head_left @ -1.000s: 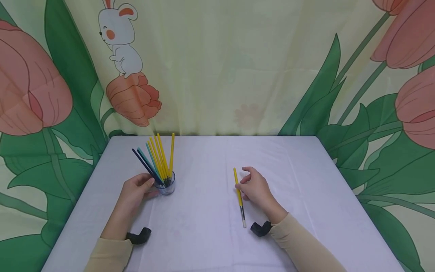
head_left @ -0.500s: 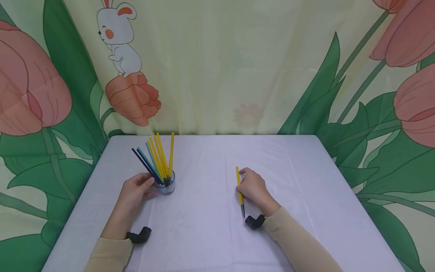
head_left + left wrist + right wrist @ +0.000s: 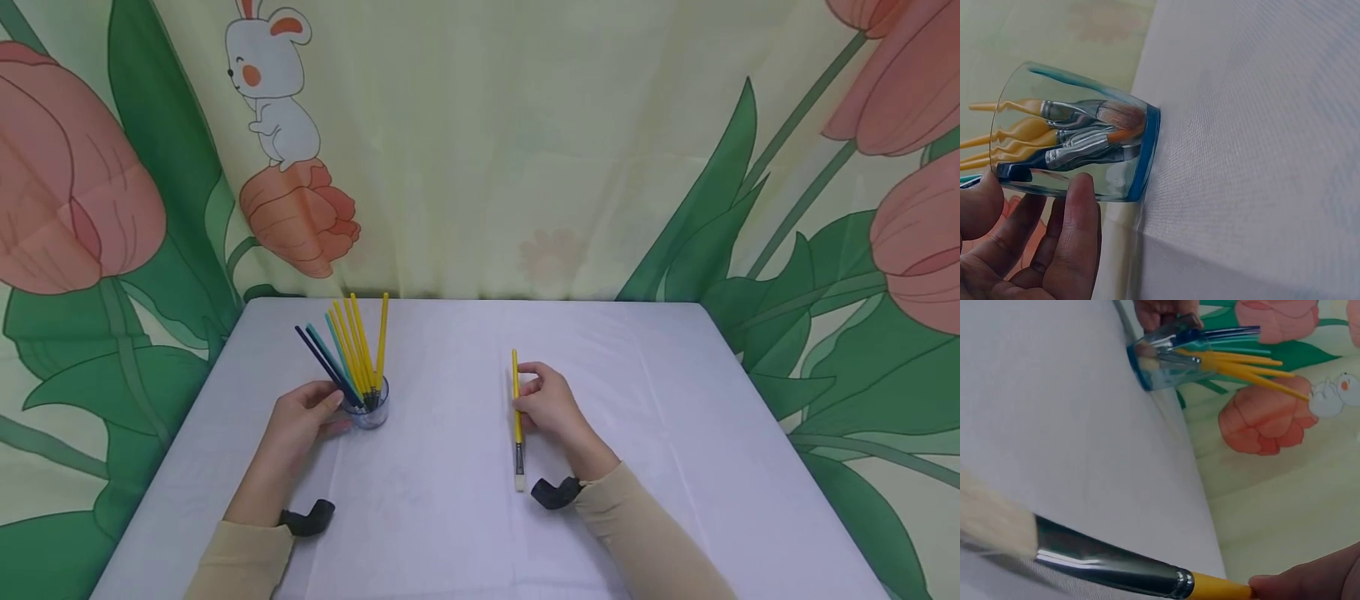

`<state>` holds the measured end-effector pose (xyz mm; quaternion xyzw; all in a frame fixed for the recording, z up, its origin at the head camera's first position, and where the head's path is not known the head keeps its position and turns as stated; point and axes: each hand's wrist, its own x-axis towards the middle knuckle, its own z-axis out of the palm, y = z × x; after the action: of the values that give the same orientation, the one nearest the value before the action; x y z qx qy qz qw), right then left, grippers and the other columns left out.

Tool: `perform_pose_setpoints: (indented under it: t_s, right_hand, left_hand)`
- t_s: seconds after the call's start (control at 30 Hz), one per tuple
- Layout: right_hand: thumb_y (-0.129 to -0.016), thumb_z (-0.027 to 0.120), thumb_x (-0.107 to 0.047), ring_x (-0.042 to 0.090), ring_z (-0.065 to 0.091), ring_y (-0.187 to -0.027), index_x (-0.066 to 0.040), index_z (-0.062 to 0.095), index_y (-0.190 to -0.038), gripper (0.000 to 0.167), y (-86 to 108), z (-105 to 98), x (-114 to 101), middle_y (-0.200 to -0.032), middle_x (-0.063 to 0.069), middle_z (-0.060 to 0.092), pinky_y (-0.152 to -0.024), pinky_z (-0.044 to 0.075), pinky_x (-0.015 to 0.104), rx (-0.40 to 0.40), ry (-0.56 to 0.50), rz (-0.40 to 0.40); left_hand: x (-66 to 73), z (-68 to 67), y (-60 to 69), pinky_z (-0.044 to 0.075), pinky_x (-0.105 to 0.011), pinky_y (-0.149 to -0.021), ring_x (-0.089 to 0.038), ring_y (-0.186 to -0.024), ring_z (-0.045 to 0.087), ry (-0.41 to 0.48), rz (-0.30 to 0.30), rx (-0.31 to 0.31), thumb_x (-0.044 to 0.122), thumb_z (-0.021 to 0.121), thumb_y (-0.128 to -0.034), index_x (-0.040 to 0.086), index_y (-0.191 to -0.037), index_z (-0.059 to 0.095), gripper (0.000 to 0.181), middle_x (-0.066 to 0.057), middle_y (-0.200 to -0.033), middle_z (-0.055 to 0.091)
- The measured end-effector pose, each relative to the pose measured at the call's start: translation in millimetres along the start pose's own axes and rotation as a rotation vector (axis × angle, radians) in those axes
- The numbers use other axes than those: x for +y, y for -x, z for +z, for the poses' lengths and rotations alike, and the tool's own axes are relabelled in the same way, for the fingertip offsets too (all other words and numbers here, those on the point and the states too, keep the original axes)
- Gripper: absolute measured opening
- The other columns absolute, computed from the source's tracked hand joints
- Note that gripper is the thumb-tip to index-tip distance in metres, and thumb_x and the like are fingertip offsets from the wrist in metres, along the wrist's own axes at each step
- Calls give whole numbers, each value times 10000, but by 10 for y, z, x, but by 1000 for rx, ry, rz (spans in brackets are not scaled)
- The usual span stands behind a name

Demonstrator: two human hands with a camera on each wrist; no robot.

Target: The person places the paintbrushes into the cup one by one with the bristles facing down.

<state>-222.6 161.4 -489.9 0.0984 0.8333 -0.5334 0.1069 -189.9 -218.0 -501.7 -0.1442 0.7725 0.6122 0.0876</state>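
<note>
On the left of the head view, a clear glass with a blue base [image 3: 373,416] stands upright on the table, brushes leaning in it. My left hand [image 3: 302,418] holds the glass at its left side, thumb near the rim. The left wrist view shows yellow-handled paintbrushes [image 3: 1025,131] resting bristles down inside the glass. Farther right, my right hand [image 3: 551,407] pinches the handle of another yellow paintbrush [image 3: 518,431]. Its pale, flat bristles [image 3: 997,515] point toward the near table edge, low over the cloth.
A white cloth covers the table [image 3: 442,517]. Dark blue [image 3: 318,354] and teal handles [image 3: 335,337] fan out from the glass among the yellow ones. Behind the far edge hangs a curtain [image 3: 465,150] printed with tulips and a rabbit. Black wrist cameras [image 3: 309,518] sit at both cuffs.
My right hand has shifted a little left, and the paintbrush has turned from a slant to nearly straight, its broad bristle face now showing. The left hand and glass have stayed in place.
</note>
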Motion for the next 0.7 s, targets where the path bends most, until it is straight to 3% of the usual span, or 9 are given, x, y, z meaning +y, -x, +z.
perform_pose_setpoints:
  t_s: [0.23,0.43,0.7]
  right_hand:
    - [-888,732,69,184,657,-679,-117,588,-1469,626,56,195,-156,-950,63,617,-603,673,349,4,-146,-43]
    - [-905,713,117,157,665,-702,-123,545,-1473,639,96,411,-311,-997,88,591,-599,673,340,52,-354,-91]
    - [-957,695,84,160,717,-805,-169,483,-1465,606,103,686,-537,-1034,82,588,-702,700,344,83,-549,-203]
  left_hand:
    - [1,4,-7,665,-300,-939,-343,-1351,636,3,-3,-9,261,606,-1118,33,-1532,556,475,-223,-1546,569]
    - [-2,-8,1,665,-310,-946,-334,-1334,643,-4,6,-13,261,601,-1120,24,-1527,557,473,-229,-1541,572]
    - [-8,-20,-5,664,-312,-950,-325,-1329,644,7,6,-21,249,605,-1118,16,-1526,554,472,-233,-1539,569]
